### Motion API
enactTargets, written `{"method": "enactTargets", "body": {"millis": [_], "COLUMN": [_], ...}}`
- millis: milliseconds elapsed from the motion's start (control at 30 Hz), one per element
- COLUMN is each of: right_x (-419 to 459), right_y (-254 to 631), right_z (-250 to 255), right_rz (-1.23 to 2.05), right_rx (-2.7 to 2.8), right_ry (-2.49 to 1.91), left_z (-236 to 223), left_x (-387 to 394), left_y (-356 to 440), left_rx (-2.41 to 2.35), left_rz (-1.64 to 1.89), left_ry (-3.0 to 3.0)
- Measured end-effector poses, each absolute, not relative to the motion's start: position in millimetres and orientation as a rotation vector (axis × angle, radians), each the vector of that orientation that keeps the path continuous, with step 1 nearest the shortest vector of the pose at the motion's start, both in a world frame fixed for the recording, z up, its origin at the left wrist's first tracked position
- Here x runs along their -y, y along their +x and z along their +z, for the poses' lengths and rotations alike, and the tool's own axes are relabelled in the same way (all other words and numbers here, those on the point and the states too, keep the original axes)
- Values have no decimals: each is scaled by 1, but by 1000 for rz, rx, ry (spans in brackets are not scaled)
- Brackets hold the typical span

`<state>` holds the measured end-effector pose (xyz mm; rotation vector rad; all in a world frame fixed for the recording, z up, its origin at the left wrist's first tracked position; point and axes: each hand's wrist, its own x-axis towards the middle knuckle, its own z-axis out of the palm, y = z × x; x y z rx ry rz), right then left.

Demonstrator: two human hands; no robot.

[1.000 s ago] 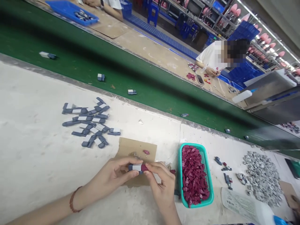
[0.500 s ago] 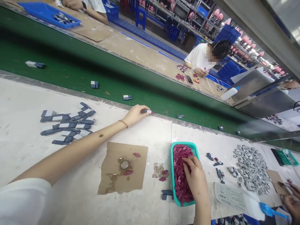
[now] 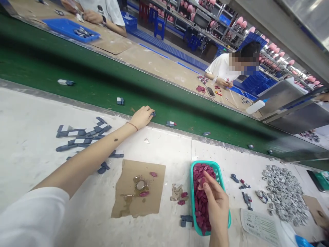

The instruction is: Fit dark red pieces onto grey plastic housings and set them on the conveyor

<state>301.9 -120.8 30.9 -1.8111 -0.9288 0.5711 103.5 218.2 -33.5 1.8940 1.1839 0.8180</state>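
My left hand (image 3: 141,117) reaches to the near edge of the green conveyor belt (image 3: 92,94). Its fingers are closed on a blue-grey plastic part (image 3: 153,113), mostly hidden behind them. Just to the right on the belt lies a grey-white part with a magenta tip (image 3: 171,124). My right hand (image 3: 218,202) is over a teal basket (image 3: 192,192) heaped with maroon plastic pieces (image 3: 202,212). Between its thumb and forefinger it pinches one maroon piece (image 3: 203,182).
Blue-grey parts (image 3: 77,141) lie in a loose pile at left. A cardboard sheet (image 3: 118,202) bears a wet patch and two maroon pieces. At right are a heap of grey parts (image 3: 285,195) and a lying bottle (image 3: 260,226). Across the belt sit two people (image 3: 223,67).
My left hand has let go of the magenta-tipped part, now on the belt, and holds another blue-grey part. My right hand has picked a maroon piece from the basket. Belt parts have moved right.
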Motion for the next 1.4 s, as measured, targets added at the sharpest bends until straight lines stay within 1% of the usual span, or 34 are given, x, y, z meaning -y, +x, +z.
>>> {"method": "enactTargets", "body": {"millis": [167,333,500,700,900,1033,1133,1267,1400], "right_x": [99,79,65,62,65,64,63,63,67], "right_y": [264,232,203,183,178,178,179,180,180], "right_z": [26,7,-11,-24,-27,-27,-27,-26,-19], "right_rz": [838,973,857,653,586,601,705,902,998], "right_rx": [783,803,1204,1630,1735,1703,1593,1224,922], "right_ry": [-1544,-1500,-1550,-1469,-1470,-1476,-1498,-1553,-1468], "left_z": [-25,-9,-1,-10,-3,0,0,-2,-3], "left_x": [-199,-140,-81,-37,-13,-1,5,9,14], "left_y": [100,65,22,-4,-9,-6,-5,-3,4], "left_rx": [-1122,-966,-915,-1103,-1016,-994,-988,-944,-892], "left_rz": [840,782,641,630,635,646,639,646,713], "left_ry": [1561,1223,787,856,818,712,535,279,204]}}
